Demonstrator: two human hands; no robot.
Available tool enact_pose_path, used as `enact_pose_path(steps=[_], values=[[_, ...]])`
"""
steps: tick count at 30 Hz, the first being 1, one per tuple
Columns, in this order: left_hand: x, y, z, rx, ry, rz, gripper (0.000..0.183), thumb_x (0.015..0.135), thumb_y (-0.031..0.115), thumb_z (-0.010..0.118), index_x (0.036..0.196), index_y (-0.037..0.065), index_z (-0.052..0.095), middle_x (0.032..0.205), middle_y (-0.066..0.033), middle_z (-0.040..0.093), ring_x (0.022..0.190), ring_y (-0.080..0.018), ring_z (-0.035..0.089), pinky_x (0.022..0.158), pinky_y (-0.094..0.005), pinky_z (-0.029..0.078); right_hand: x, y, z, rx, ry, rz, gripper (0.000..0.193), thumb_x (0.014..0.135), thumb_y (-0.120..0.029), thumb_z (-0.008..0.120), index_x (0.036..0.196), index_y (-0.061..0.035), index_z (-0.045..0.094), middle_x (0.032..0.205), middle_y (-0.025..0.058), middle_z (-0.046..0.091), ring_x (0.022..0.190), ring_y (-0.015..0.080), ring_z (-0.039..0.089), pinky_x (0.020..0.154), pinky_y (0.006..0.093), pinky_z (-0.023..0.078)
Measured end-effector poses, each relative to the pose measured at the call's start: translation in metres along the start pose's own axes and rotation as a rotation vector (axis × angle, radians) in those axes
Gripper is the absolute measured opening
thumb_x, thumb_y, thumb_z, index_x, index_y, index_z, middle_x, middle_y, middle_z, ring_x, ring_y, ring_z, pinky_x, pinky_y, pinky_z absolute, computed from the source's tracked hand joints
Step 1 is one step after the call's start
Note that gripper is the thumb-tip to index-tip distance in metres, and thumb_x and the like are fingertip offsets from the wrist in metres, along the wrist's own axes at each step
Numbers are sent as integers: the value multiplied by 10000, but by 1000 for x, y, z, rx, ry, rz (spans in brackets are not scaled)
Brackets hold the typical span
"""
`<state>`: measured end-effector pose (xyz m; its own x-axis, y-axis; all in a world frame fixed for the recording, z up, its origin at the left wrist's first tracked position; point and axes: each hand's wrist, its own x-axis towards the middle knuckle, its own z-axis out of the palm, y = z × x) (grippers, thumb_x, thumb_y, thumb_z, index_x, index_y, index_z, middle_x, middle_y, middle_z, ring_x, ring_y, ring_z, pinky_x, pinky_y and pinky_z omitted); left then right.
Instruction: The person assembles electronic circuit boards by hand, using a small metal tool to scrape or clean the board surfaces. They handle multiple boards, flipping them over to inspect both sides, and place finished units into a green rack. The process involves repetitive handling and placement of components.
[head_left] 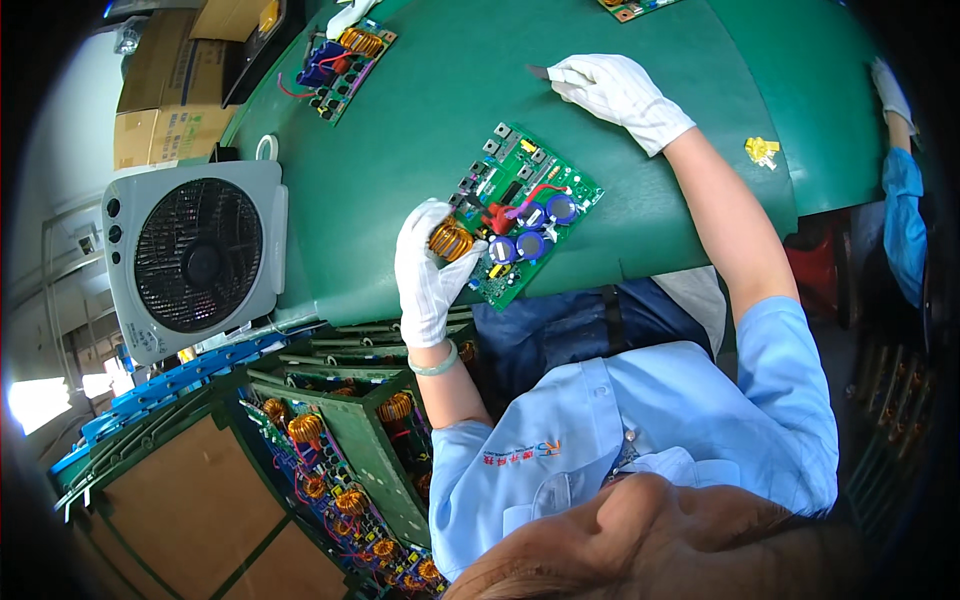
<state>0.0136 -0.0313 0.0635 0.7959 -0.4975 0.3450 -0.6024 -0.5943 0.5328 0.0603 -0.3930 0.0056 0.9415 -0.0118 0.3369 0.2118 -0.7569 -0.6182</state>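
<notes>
My left hand (430, 275), in a white glove, is closed on the near left edge of a green circuit board (570, 190), its fingers around a copper-wound coil (452, 240). The board is held at the table's near edge and carries several blue capacitors (530, 244), red and purple wires and a row of black parts along its far left edge. Farther right and away from the board, my gloved right hand (615, 95) pinches a small dark grey flat-ended piece (538, 72). Its kind cannot be made out, as the fingers cover most of it.
Another populated board (345, 65) lies at the far left beside a gloved hand (350, 15). A grey box fan (200, 255) stands left, near cardboard boxes (175, 100). Below it, a green rack (365, 450) holds several boards. Yellow scraps (762, 152) lie right; a co-worker's arm (900, 200) shows beyond.
</notes>
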Motion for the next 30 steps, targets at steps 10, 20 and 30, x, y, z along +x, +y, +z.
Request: enact_pose_path(steps=[10, 20, 30], values=[[5, -16, 12, -622, 8, -407, 498, 703, -1, 868, 1137, 68, 633, 1105, -132, 702, 948, -251, 697, 879, -356, 580, 4, -39, -34, 826, -238, 342, 357, 1017, -400, 605, 1084, -81, 750, 826, -1, 697, 560, 62, 443, 501, 229, 329], [7, 10, 39, -1599, 271, -904, 270, 1023, 107, 508, 1278, 35, 563, 1120, -142, 647, 845, -214, 635, 624, -324, 532, -11, -51, -48, 1012, -358, 350, 387, 953, -192, 684, 1295, -10, 686, 592, -77, 444, 479, 30, 307, 468, 247, 207], [0, -15, 56, -737, -14, -355, 552, 1062, 453, 417, 1432, 55, 513, 1379, -198, 606, 1140, -363, 670, 825, -470, 631, -13, -25, -39, 1004, -356, 285, 368, 864, -142, 799, 1194, 4, 726, 1124, 92, 734, 1043, 153, 684, 925, 263, 528]])
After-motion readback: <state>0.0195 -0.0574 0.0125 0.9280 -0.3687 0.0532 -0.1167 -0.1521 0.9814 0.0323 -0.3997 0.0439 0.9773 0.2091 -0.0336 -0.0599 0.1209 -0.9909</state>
